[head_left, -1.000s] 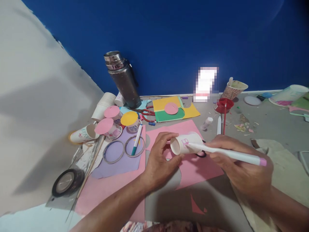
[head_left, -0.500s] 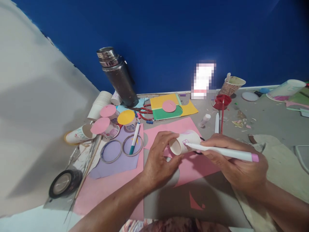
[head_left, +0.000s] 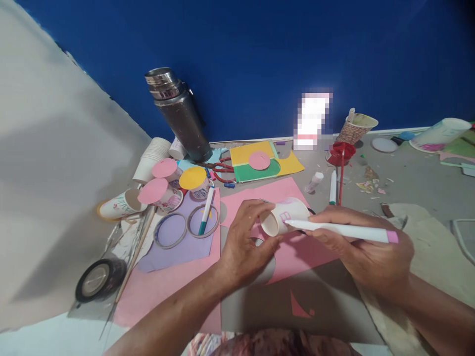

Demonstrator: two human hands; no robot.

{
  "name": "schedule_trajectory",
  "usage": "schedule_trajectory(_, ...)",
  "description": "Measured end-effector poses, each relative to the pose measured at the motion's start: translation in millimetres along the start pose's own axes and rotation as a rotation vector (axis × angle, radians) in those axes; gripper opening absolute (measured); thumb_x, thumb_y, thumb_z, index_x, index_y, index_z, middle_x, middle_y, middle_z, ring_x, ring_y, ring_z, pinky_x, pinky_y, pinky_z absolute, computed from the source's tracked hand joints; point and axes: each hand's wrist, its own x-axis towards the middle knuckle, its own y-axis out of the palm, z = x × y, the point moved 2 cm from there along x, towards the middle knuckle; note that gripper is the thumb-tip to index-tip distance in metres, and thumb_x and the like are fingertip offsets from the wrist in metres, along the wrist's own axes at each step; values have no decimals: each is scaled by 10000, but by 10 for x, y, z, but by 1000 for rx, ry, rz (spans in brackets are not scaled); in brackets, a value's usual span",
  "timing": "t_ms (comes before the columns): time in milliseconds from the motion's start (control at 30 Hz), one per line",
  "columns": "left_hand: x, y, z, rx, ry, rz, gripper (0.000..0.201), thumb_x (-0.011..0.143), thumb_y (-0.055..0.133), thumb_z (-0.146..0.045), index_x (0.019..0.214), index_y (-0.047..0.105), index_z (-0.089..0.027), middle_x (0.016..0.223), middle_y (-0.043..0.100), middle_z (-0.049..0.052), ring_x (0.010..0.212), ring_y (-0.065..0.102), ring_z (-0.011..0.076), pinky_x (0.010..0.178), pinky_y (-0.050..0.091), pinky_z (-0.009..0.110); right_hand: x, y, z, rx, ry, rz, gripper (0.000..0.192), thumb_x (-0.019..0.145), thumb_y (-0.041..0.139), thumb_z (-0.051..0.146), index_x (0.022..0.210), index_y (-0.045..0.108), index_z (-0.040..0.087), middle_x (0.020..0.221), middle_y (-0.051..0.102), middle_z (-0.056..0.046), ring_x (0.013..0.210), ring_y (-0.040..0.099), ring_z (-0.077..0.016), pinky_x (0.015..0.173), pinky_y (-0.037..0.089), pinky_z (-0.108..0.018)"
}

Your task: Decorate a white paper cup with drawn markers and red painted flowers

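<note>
Two hands work: left hand (head_left: 243, 244) grips a paper cup (head_left: 285, 216); right hand (head_left: 365, 249) pinches a marker (head_left: 343, 231) touching it.

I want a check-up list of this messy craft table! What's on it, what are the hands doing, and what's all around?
Surface: grey table, pink paper under the hands.
Job's things: white paper cup lying on its side, pink marks drawn on it; white marker with its tip on the cup.
Clutter: steel flask, decorated cups, tape rings, black tape roll, red scissors, paper scraps.
Hands: left hand grips the cup; right hand holds the marker.
Cables: nothing seen.
Surroundings: blue wall, pale wall at left.
</note>
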Motion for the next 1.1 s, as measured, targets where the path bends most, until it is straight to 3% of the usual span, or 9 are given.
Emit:
schedule_trajectory(467,4,1,-5,-11,23,25,559,813,808,-89,1315,620,-248,1234,703,100,1143,666,255,974,591,416,-23,11,-7,-3,0,-29,56,1000,723,290,967,769,292,865,861,18,727,822,-177,722,663,-259)
schedule_trajectory(767,-10,-15,35,-55,-89,37,543,821,854,-161,1307,630,-256,1247,692,95,1166,672,257,981,585,406,5,-5,24,-15,-29,14,109,1019,692,297,934,759,284,844,859,18,735,830,-180,740,666,-242)
schedule_trajectory(1100,0,-12,9,-68,-87,55,531,824,845,-178,1302,629,-262,1256,700,103,1176,672,270,972,588,435,-1,-19,25,2,-9,-11,70,966,738,243,929,789,274,847,864,-13,711,828,-212,729,687,-296)
